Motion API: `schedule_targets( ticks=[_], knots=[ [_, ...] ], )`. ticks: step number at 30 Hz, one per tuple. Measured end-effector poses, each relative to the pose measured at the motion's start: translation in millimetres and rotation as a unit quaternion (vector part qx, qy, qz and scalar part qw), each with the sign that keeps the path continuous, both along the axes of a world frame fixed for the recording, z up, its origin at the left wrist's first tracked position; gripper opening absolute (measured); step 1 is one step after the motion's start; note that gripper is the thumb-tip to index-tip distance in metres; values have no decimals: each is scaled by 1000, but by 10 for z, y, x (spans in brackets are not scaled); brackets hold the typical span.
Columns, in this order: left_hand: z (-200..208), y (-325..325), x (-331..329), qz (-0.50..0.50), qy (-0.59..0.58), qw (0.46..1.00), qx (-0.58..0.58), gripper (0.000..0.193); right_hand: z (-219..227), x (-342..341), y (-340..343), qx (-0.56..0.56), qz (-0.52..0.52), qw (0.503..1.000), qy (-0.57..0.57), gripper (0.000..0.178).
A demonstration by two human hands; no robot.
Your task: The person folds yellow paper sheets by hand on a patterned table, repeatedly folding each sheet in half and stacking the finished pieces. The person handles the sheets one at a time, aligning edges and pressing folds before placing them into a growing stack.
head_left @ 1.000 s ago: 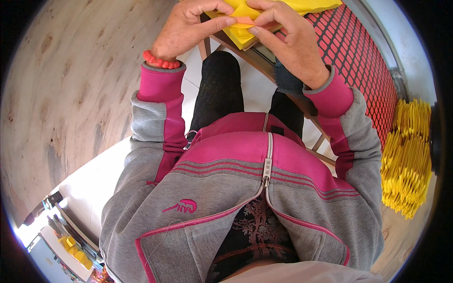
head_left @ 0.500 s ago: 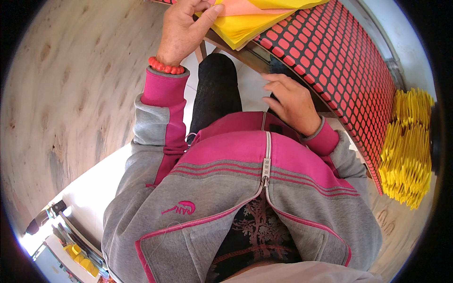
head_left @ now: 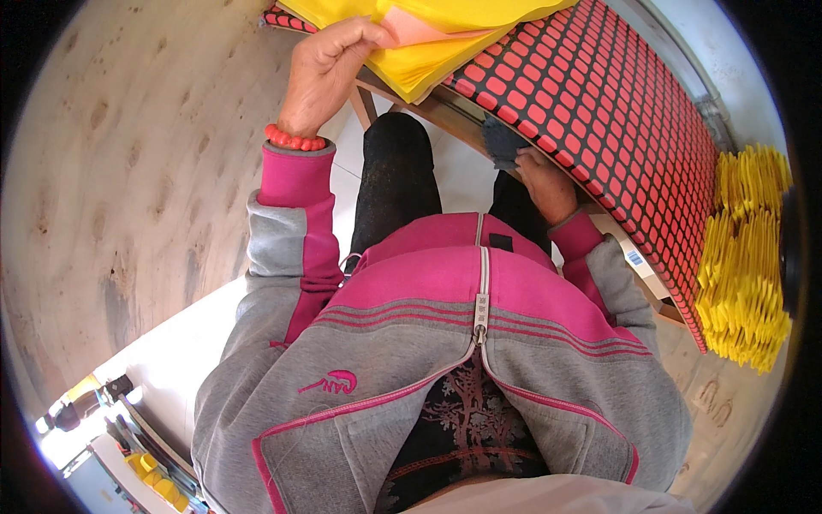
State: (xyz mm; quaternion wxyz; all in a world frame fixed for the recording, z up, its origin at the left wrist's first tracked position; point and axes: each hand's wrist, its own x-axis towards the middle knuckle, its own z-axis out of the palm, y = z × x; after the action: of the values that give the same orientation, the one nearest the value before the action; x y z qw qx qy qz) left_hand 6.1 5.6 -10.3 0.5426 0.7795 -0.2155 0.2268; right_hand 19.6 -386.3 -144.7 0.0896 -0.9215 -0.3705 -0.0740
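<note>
My left hand point(head_left: 330, 64), with a red bead bracelet at the wrist, pinches the edge of a stack of thin yellow sheets point(head_left: 419, 75) near the top of the view. A pink sheet point(head_left: 419, 30) shows between the yellow ones, beside my fingertips. My right hand point(head_left: 545, 182) is low, under the near edge of the table, with its fingers curled against a dark grey piece of cloth point(head_left: 503, 141). The tabletop hides part of that cloth, and the fingertips are hard to see.
A table with a red-and-black patterned cover point(head_left: 599, 111) curves along the right. Folded yellow paper bundles point(head_left: 745, 265) are piled at its far right end. A pale wooden board point(head_left: 154, 171) fills the left side. My knees are below the table edge.
My right hand has moved up and right, under the table edge, to the dark grey cloth, which shows more now. My left hand has shifted slightly down and left along with the yellow sheets.
</note>
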Motion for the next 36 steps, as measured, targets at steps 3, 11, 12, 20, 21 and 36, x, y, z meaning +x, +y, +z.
schedule_targets(
  ticks=[3, 11, 12, 20, 21, 36],
  knots=[
    [56, -20, -26, -12, -2, 999, 44, 11, -18, 61, 23, -27, -34, 999, -5, 16],
    [-39, 85, 21, -8, 33, 998, 47, 22, 910, -389, 469, 155, 111, 977, 92, 15],
    [-49, 105, 39, -16, 32, 998, 44, 23, 1095, -418, 568, 174, 142, 971, 81, 15],
    [54, 149, 5, -29, 77, 995, 52, 28, 2069, 117, 1308, 236, 243, 941, 23, 20],
    [76, 152, -1, -34, 84, 995, 46, 29, 2074, 182, 1402, 236, 257, 937, 10, 20],
    [100, 172, -49, -71, 124, 990, -13, 17, 1851, 404, 1648, 261, 273, 926, -24, 12]
  ],
)
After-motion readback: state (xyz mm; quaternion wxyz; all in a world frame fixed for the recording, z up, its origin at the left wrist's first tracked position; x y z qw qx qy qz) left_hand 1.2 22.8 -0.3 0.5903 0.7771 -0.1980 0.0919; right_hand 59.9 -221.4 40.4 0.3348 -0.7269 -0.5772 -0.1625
